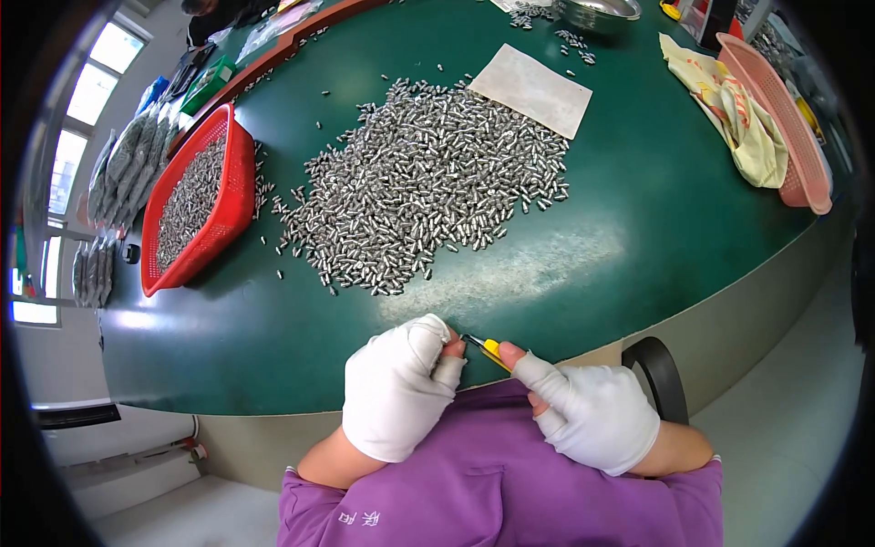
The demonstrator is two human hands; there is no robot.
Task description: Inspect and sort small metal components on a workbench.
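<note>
Just past the table's near edge, my right hand [592, 407], in a white glove with bare fingertips, is closed around a slim yellow-handled tool [494, 349]. Its dark tip points left and meets the fingertips of my left hand [401, 387]. That hand, gloved in white too, is closed in a pinch; whatever it holds is too small and covered to make out. Beyond both hands spreads a large heap of small, shiny, bullet-shaped metal pieces [428, 173].
A red plastic basket [239, 173] of similar pieces stands left of the heap. Pale card [538, 87] lies at its far right edge. Farther right are a yellow cloth [729, 114] and a pink basket [775, 109]. A metal bowl [602, 13] sits at the back; bagged pieces [128, 173] lie left.
</note>
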